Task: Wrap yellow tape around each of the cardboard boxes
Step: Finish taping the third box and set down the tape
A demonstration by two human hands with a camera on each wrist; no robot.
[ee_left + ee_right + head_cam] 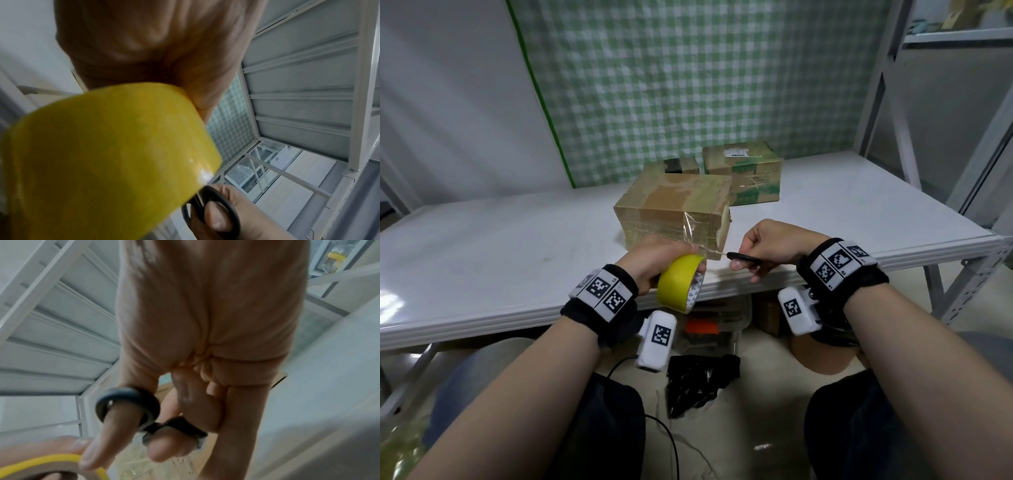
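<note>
My left hand (pixel 654 260) grips a yellow tape roll (pixel 679 282) just off the table's near edge; the roll (pixel 98 155) fills the left wrist view. A strip of tape (pixel 697 229) runs from the roll up to the front face of the nearest cardboard box (pixel 674 209). My right hand (pixel 763 246) holds black-handled scissors (pixel 743 257), thumb through a black ring (pixel 127 404), with the blades pointing left at the strip beside the roll. Two more cardboard boxes stand behind: a small one (pixel 671 166) and a larger one (pixel 744 171) with a white label.
The white table (pixel 500 246) reaches left and right of the boxes. A green checked cloth (pixel 688 85) hangs behind. Grey metal shelving (pixel 945 102) stands at the right. Under the table lie a clear bin (pixel 712 329), a black bag (pixel 698 380) and cables.
</note>
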